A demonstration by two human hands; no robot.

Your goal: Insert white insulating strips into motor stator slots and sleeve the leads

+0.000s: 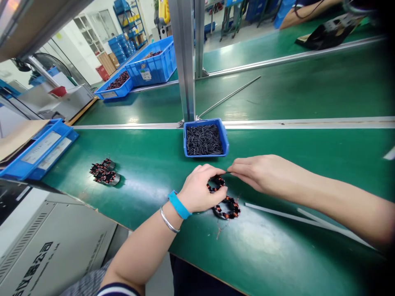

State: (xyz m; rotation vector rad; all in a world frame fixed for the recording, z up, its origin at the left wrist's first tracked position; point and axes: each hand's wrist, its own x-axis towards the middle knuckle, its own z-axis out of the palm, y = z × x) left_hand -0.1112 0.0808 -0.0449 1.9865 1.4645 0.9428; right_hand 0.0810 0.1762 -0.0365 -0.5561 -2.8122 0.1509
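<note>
My left hand is curled around a motor stator, a ring with black insulation and copper windings, with thumb and fingers closed on its sides. My right hand is just to the right, fingertips pinched on a thin black sleeve that points toward the stator's upper edge. Much of that stator lies hidden behind my left hand. Directly below, a second stator rests on the green bench, with loose thin wire ends sticking out. Beyond my hands, a small blue bin holds many short black sleeves.
Several more stators stand in a cluster on the left of the green bench. White strips lie under my right forearm. A metal post rises behind the bin. Blue crates with parts stand farther back; a person's arm shows top right.
</note>
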